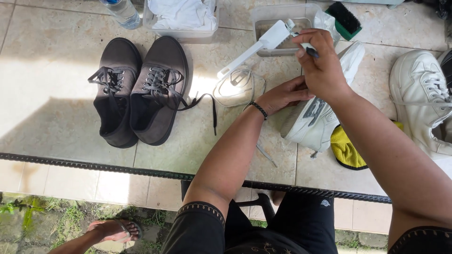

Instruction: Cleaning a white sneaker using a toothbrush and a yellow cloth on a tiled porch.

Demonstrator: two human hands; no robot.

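Note:
My right hand (320, 61) grips a white long-handled brush (256, 49) whose handle slants down to the left; the brush head sits over a clear tub (263, 14). My left hand (282, 94) holds a white sneaker (315, 122) that lies tilted on the tiled floor, its toe pointing away from me. A black bracelet rings my left wrist. A yellow cloth (346, 150) lies under the sneaker's near end.
A pair of dark laced shoes (136, 89) stands at left. Another white sneaker (421, 94) is at right. At the back are a tub with white cloth (181, 19), a bottle (122, 11) and a green-black brush (346, 19). Loose white laces (235, 87) lie mid-floor.

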